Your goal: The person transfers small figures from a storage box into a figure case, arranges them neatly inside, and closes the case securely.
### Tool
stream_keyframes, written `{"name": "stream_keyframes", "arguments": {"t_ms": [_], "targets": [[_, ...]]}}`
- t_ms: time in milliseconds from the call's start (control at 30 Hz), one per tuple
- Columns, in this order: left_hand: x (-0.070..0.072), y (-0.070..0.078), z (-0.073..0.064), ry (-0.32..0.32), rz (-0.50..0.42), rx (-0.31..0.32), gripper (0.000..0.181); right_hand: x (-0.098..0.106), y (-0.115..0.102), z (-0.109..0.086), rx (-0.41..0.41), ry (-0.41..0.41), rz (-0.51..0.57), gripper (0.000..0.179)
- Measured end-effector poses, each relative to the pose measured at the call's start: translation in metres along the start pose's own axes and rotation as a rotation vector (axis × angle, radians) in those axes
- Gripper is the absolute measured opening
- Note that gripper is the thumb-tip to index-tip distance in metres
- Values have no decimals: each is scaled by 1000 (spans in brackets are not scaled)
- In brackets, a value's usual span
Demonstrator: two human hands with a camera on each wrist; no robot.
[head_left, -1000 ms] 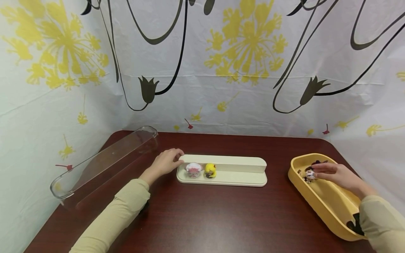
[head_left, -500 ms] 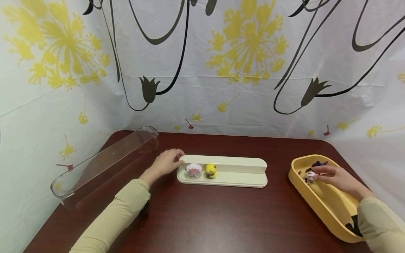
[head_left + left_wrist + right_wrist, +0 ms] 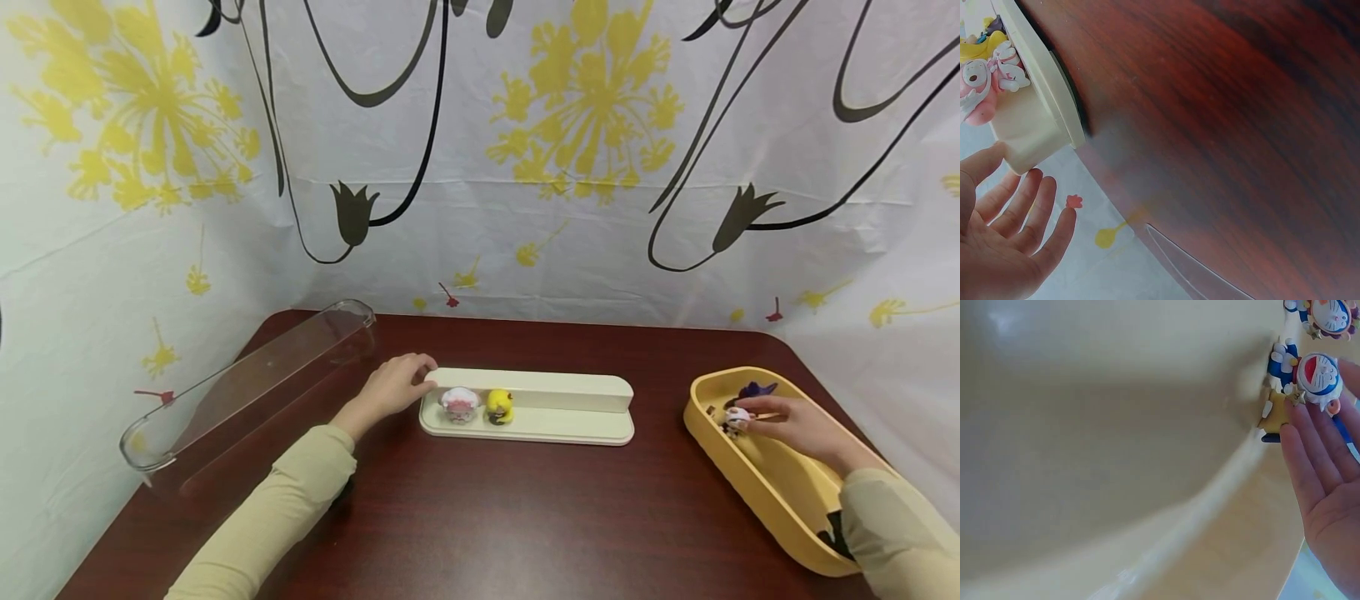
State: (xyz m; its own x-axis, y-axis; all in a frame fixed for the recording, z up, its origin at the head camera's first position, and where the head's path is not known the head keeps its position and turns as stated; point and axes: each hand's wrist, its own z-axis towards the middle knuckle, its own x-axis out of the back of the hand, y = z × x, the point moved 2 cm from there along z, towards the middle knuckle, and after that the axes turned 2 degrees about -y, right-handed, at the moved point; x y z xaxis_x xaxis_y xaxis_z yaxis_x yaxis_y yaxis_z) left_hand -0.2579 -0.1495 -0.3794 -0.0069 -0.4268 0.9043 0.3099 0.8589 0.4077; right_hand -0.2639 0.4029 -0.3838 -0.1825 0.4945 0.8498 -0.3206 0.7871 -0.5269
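My left hand (image 3: 393,385) rests at the left end of a cream display stand (image 3: 570,423), its thumb and fingertips touching the corner with fingers fairly straight. On the stand's lower step sit a pink-and-white figurine (image 3: 459,405) and a yellow figurine (image 3: 499,407). At the right, my right hand (image 3: 798,429) reaches into a yellow tray (image 3: 720,467). Its thumb and fingers pinch a blue-and-white cartoon cat figurine (image 3: 1319,378) with an open red mouth. Another similar cat figurine (image 3: 1332,315) lies just beyond it. A dark purple piece (image 3: 756,390) shows behind the fingers.
A clear plastic cover (image 3: 255,375) lies slanted along the table's left side. Something black (image 3: 836,533) sits in the tray's near end, partly behind the right sleeve. A patterned white curtain (image 3: 480,250) hangs round the dark red table (image 3: 480,517).
My right hand has shifted slightly inside the tray and its fingers have closed on the cat figurine. More of the purple piece shows. The left hand stays at the stand.
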Motion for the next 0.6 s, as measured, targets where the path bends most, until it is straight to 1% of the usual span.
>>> {"name": "stream_keyframes", "arguments": {"t_ms": [100, 200, 333, 600], "targets": [[0, 0, 0, 0, -3, 0, 23, -2, 0, 0, 4, -7, 1, 37], [0, 0, 0, -4, -8, 0, 23, -5, 0, -1, -11, -39, 7, 39], [0, 1, 0, -9, -7, 1, 24, -7, 0, -2, -44, -63, 2, 43], [0, 0, 0, -9, 3, 10, 24, -9, -2, -1, -55, -64, 2, 44]]}}
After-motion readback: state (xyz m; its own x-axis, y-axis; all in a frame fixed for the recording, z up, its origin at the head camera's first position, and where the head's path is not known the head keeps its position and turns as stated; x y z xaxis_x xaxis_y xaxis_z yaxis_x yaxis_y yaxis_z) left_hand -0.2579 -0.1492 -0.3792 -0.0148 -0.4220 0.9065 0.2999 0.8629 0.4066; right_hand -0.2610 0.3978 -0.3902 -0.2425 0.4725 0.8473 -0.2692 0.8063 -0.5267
